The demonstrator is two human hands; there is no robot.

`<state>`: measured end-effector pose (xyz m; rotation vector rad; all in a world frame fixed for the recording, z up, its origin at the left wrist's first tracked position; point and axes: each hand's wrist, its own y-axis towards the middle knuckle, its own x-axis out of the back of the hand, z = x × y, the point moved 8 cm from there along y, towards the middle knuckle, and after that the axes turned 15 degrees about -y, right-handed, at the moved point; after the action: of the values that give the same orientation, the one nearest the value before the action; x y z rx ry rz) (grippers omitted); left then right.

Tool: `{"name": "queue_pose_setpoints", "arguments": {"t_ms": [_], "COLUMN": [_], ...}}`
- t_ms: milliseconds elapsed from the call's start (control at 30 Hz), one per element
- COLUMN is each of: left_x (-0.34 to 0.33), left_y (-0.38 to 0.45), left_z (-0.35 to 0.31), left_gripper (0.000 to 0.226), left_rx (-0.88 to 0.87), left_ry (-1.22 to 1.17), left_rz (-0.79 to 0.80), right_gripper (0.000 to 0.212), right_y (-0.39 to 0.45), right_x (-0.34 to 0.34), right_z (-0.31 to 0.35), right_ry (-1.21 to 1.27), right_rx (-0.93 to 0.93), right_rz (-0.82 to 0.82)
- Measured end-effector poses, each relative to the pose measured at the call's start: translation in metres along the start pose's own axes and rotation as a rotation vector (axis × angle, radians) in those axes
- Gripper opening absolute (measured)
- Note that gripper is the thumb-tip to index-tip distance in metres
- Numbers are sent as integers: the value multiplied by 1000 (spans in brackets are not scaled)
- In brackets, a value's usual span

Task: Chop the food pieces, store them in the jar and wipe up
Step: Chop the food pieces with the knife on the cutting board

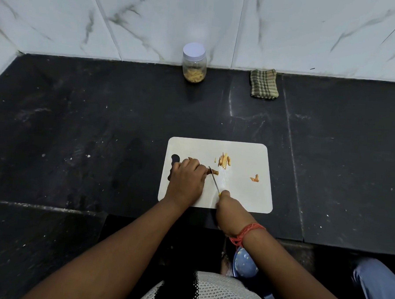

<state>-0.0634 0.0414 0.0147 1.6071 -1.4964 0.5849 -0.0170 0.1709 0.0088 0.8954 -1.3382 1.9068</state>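
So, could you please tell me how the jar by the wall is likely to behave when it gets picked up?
The jar is probably light: only its bottom part holds food pieces. Its clear wall looks smooth, so it may slip in the fingers. It stands upright with its white lid on; laid on its side, its round body would likely roll.

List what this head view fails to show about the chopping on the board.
- Food piece: mostly hidden under the left hand; only its tip shows past the knife.
- Knife handle: covered by the right hand; just a yellow bit shows.
- Left fingers: curled under, hidden by the back of the hand.
- Jar contents: too small to identify.
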Motion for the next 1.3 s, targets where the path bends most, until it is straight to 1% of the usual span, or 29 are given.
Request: {"name": "queue_pose_setpoints", "arguments": {"t_ms": [333,433,667,833,1033,1133,1200,1300], "left_x": [-2,-4,-3,-3,-4,-3,-2,-1], "left_y": [9,9,9,10,10,9,7,2], "left_z": [-1,0,-5,-6,-3,-3,-2,-1], "left_gripper": [6,6,5,8,12,10,8,3], "left_rx": [-5,17,3,-1,-23,-29,-36,-48], "left_ry": [16,21,44,52,36,30,24,36], "left_rz": [12,14,27,13,4,-8,-11,-2], "right_gripper": [27,28,29,19,18,12,7,6], "right_y": [-1,-2,-5,-16,-26,-27,-30,-36], "right_x": [0,-2,-1,-8,-12,-13,-14,-12], "right_z": [1,1,4,6,-5,-8,-9,-13], "right_ry": [5,16,24,6,20,104,240,406], "right_rx": [-13,-26,-31,-33,-38,-33,-29,-55], "right_rz": [1,15,63,65,24,50,97,111]}}
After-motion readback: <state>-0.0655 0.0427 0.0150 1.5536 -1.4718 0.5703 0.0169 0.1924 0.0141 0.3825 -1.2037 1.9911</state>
